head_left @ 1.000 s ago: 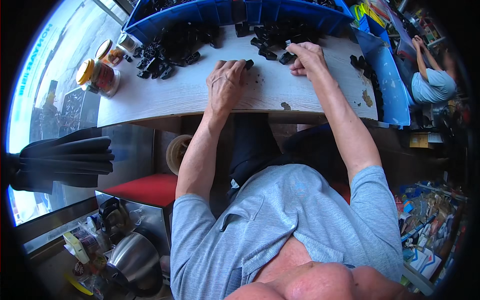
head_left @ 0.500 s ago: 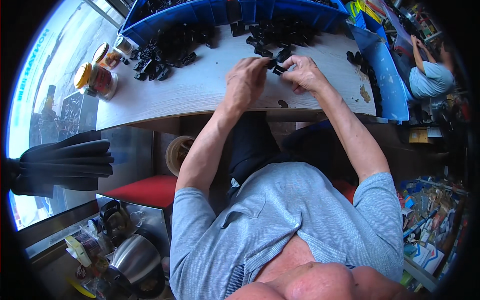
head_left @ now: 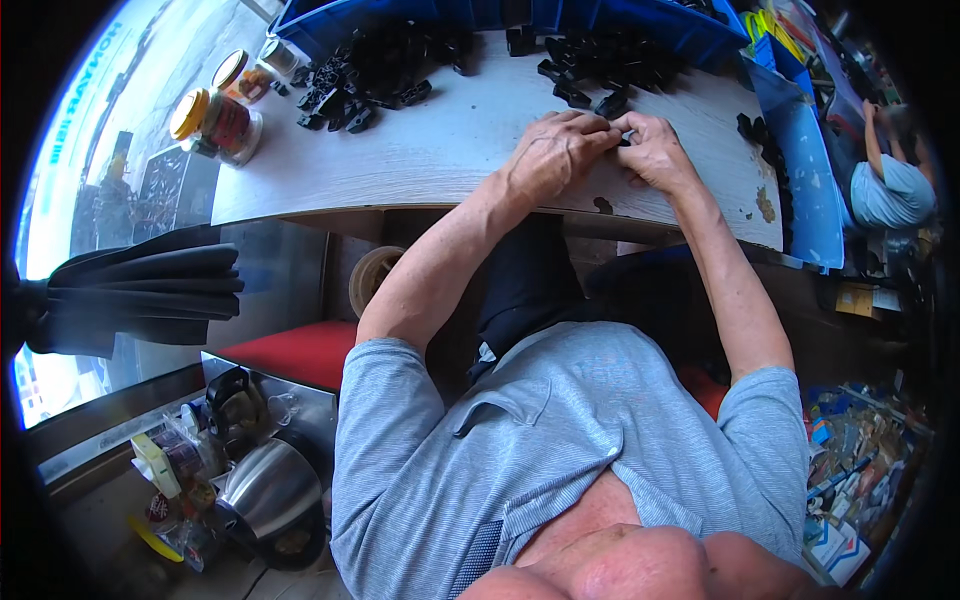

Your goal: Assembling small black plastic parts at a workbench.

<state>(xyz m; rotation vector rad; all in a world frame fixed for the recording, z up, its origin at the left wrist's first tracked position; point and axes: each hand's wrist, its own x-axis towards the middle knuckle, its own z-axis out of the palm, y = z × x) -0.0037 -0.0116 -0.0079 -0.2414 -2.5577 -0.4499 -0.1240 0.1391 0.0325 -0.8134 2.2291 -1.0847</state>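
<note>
My left hand (head_left: 556,152) and my right hand (head_left: 656,152) meet above the front part of the pale wooden table (head_left: 430,150). Their fingertips pinch together around a small black plastic part (head_left: 626,138), mostly covered by the fingers. Both hands are closed. Just beyond them lies a heap of similar black plastic parts (head_left: 625,62), its closest piece almost at my fingers. A second heap of black parts (head_left: 365,85) spreads over the table's far left.
Blue bins (head_left: 400,18) line the table's back edge. Lidded jars (head_left: 215,125) stand at the left. At the right, a blue bin (head_left: 815,185) borders more black pieces (head_left: 765,145). A person (head_left: 890,190) works beyond it. A metal kettle (head_left: 268,490) sits at lower left.
My hands have closed in on each other, and the black part is now largely hidden between the fingers. The whole view has shifted slightly, with the table appearing further right and higher.
</note>
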